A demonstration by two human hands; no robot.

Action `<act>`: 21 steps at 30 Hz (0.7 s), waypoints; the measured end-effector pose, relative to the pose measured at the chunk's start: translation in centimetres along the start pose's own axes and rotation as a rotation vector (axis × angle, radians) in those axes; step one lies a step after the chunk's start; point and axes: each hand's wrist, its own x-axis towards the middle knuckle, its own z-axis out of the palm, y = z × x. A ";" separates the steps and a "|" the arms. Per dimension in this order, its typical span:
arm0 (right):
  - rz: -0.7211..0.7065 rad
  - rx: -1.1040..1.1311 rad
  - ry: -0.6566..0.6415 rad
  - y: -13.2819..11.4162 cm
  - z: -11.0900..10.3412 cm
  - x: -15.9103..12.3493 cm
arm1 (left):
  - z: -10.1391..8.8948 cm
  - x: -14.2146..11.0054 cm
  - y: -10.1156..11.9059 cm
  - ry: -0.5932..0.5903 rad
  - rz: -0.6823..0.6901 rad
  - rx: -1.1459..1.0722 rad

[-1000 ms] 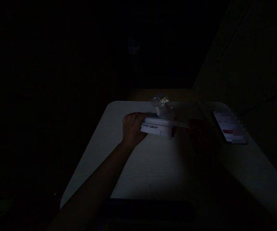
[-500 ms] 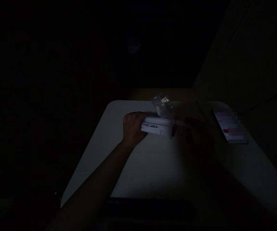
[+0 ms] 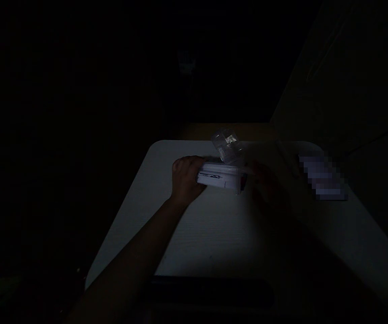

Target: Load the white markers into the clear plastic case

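Observation:
A clear plastic box of markers [image 3: 216, 177], white inside and with a pen printed on its side, lies lengthwise on the white table [image 3: 187, 238]. My left hand [image 3: 186, 176] is closed around its left end. At the opposite, open end, my right hand [image 3: 270, 184] is in deep shadow. Its fingertips are at the end of a slim white marker [image 3: 246, 170], which sits mostly inside the box. Dark red and blue bits show at the box mouth. A crumpled-looking clear plastic piece [image 3: 227, 146] stands just behind the box; whether it is attached, I cannot tell.
A phone [image 3: 324, 175] with a lit, blurred screen lies on the table's right side. A dark bar [image 3: 210, 290] runs along the near edge. A wall [image 3: 359, 99] rises at the right. The surroundings are almost black.
My right hand has moved left towards the box, and the white marker has slid further into it. My left hand and the box have stayed in place.

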 end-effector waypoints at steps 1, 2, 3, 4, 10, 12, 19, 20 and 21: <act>0.003 0.001 -0.021 0.1 0.2 -0.1 | 0.0 0.0 0.0 -0.003 0.000 0.001; 0.003 -0.001 -0.039 0.2 0.3 -0.2 | 0.0 0.0 0.0 -0.001 0.007 -0.007; 0.000 -0.007 -0.053 0.2 0.5 -0.2 | 0.0 0.0 0.0 0.008 0.022 -0.021; -0.003 -0.014 -0.061 0.2 0.5 -0.3 | 0.0 0.0 0.0 0.020 0.041 -0.035; -0.029 -0.048 -0.090 -0.4 0.6 -0.3 | 0.0 0.0 -0.2 0.030 0.065 -0.055; -0.041 -0.060 -0.087 -0.6 0.6 -0.3 | -0.1 0.0 -0.1 0.007 0.044 -0.043; -0.016 -0.048 -0.125 -0.9 1.0 -0.5 | -0.1 0.0 -0.1 -0.036 -0.006 0.001; -0.008 -0.040 -0.134 -0.9 1.0 -0.5 | -0.1 0.0 -0.1 -0.026 0.000 -0.003; -0.007 -0.032 -0.139 -0.9 1.1 -0.6 | -0.1 0.0 -0.1 -0.017 0.008 -0.009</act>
